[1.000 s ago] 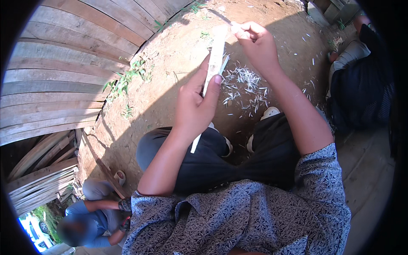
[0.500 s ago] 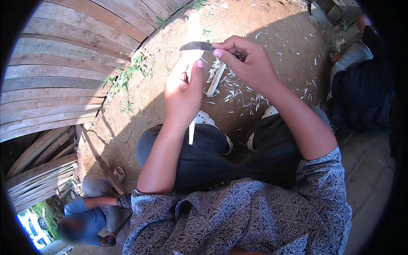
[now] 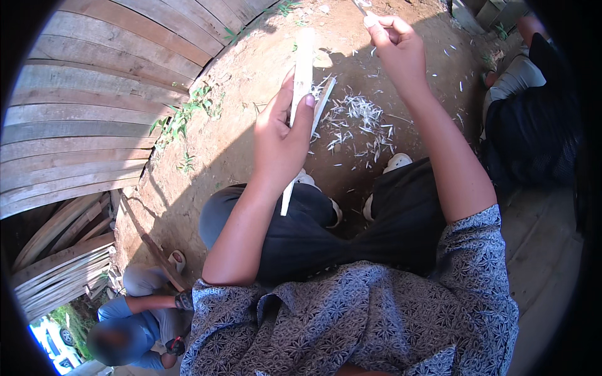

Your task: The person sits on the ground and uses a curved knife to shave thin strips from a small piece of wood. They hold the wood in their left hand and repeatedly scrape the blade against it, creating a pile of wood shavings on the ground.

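Observation:
My left hand [image 3: 282, 138] is wrapped round a long pale strip of wood [image 3: 303, 59], thumb along its face. The strip is broad and sunlit at its far end and narrows to a thin tail over my left knee. Farther off and to the right, my right hand [image 3: 399, 50] pinches a knife [image 3: 359, 7], apart from the wood; much of the knife is cut off by the picture's upper edge or hidden by the fingers. On the ground beyond my feet lie a heap of pale shavings [image 3: 360, 113] and a second wooden stick [image 3: 324, 106].
A wall of wooden planks [image 3: 94, 94] curves along the left, with stacked boards [image 3: 69, 269] below it. One person [image 3: 135, 332] sits at the lower left, near a long pole [image 3: 150, 241]. Another person in dark clothing [image 3: 533, 138] sits close on my right.
My right hand has swung up and right, lifting the knife off the wood. My left hand has shifted slightly right, still gripping the strip, and more of the shavings heap shows.

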{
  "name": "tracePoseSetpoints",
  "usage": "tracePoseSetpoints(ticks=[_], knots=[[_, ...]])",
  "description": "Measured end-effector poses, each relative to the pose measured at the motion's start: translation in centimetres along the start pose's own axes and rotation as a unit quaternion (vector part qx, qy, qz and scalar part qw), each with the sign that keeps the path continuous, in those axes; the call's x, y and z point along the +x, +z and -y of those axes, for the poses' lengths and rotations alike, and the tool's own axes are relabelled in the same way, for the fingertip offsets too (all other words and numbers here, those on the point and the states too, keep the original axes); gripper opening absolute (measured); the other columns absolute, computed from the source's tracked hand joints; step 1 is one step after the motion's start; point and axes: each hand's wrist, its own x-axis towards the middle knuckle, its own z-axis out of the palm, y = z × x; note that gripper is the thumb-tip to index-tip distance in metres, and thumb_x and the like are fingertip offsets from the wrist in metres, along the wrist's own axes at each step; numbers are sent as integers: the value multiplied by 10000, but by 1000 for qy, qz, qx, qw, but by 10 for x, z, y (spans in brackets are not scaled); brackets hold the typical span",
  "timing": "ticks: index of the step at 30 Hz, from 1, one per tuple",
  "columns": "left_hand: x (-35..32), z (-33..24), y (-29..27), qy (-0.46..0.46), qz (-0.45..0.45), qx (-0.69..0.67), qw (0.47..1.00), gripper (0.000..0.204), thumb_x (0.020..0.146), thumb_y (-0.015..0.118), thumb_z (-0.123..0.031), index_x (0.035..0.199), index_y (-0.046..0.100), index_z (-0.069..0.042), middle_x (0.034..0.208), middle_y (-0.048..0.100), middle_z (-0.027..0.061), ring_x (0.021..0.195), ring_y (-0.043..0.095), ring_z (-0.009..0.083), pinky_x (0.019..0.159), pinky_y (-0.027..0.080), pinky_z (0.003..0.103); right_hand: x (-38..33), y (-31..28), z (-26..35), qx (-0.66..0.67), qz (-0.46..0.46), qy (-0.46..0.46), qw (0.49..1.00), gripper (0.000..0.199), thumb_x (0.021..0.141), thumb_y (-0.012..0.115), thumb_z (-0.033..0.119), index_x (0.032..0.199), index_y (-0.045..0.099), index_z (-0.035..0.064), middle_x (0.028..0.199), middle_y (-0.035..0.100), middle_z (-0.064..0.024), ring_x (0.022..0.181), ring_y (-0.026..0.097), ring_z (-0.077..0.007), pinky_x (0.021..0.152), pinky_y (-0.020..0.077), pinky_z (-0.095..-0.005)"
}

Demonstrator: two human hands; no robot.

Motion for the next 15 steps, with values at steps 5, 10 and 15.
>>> tracePoseSetpoints(ticks=[5,10,15], knots=[[12,3,-14,-34,-51,-19,998,189,1037,544,-257,1046,606,-79,683,489,-50,459,387,13,410,308,190,-60,33,38,35,188,-17,981,215,933,713,230,1009,725,29,858,713,-3,746,588,-40,685,477,-239],[10,-2,-14,-61,-47,-37,996,177,1039,539,-255,1004,598,-92,676,492,-55,466,393,10,413,310,189,-71,38,43,49,190,-21,980,205,935,710,219,977,714,18,805,678,14,734,570,-45,680,463,-241],[-4,-1,-4,87,-5,30,996,390,1012,575,-125,1383,553,-4,867,638,-11,695,507,13,642,423,189,-32,26,14,22,97,4,995,214,927,718,232,992,713,28,765,660,26,708,552,-32,651,439,-232]])
